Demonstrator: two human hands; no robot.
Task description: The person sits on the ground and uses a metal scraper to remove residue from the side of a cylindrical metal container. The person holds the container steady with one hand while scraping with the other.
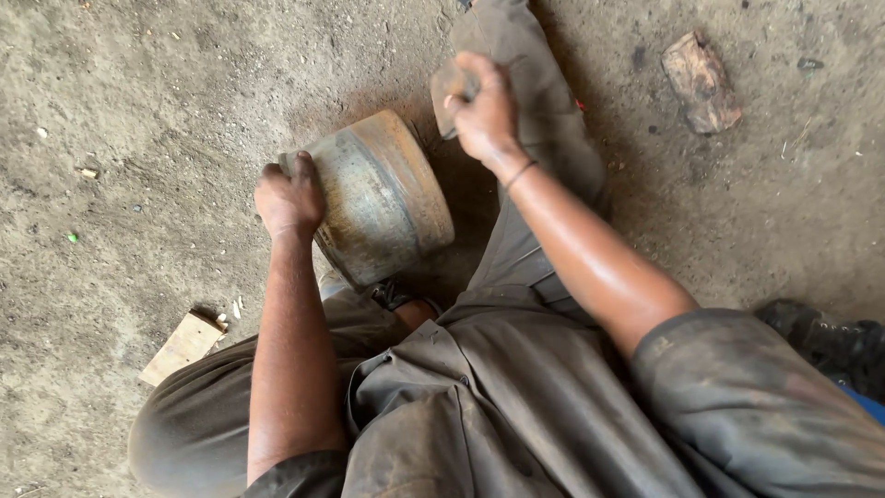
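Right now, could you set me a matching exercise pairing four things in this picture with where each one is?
Things:
1. left hand
2. right hand
3. pale wooden block
4. brown wood chunk

Places:
A. on the dirt floor, top right
B. raised, gripping a small flat piece
C. on the floor beside the left knee
D. resting on the metal drum

Pairs: 1-D, 2-B, 3-C, 4-A

Grey steel, rust and dust on a workshop floor

The metal drum (383,194) is dull grey with a rust-orange rim; the floor (138,111) is mottled grey-brown, the worker's clothing (516,387) drab olive-grey and smudged, a wood offcut (182,346) pale tan, another block (701,81) weathered brown.
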